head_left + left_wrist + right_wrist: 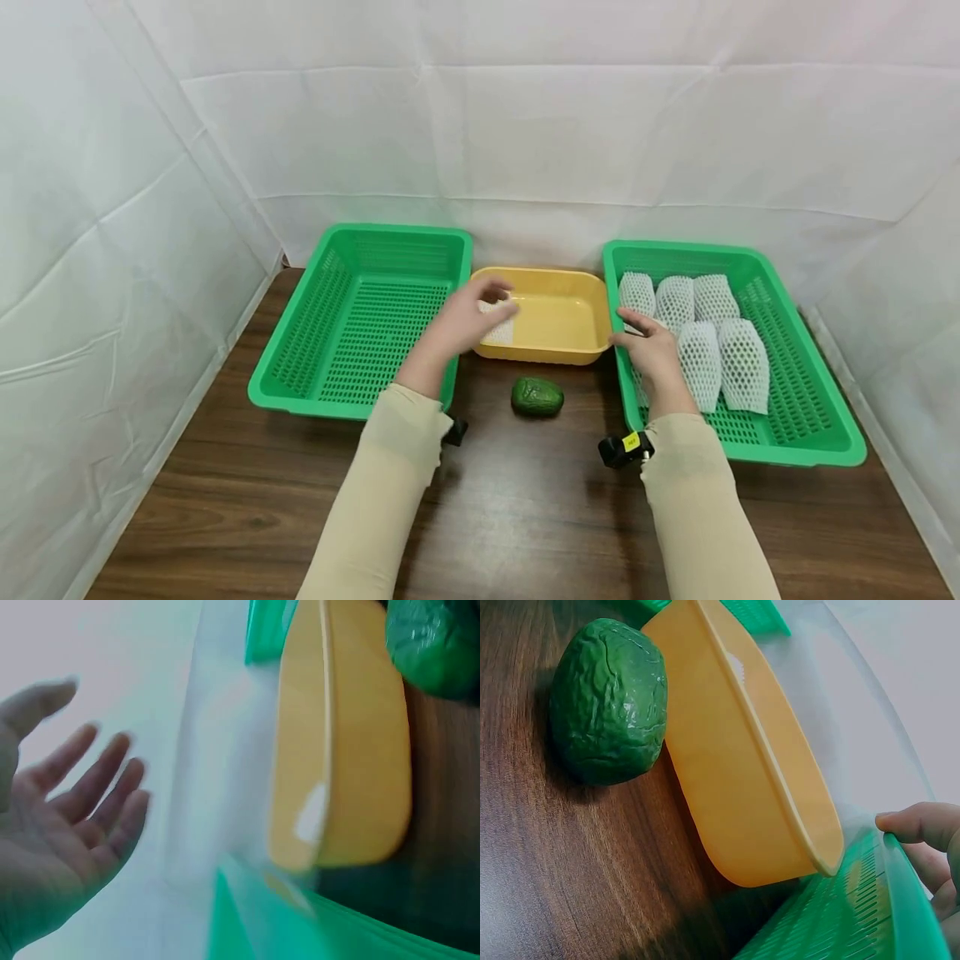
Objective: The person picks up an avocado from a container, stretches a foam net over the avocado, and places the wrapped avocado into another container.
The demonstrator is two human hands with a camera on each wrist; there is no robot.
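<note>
A dark green, glossy, wrinkled avocado point(537, 397) lies on the table in front of a yellow tray point(558, 357). A white foam net point(498, 332) sits in the tray's left end. Above that end hovers my left hand point(472, 315), fingers spread and loosely bent, with nothing between them in the left wrist view. My right hand point(654, 357) is over the left rim of the right green basket point(806, 392); its thumb point(911, 821) is at the rim and the other fingers are partly hidden behind it. Several white foam nets point(701, 364) stand or lie inside this basket, nearest that hand.
Another green basket point(292, 407), with nothing seen inside, stands left of the tray. White cloth walls point(540, 142) close off the back and both sides. Brown wooden table point(525, 508) shows in front. Small black cameras point(626, 450) are worn at the wrists.
</note>
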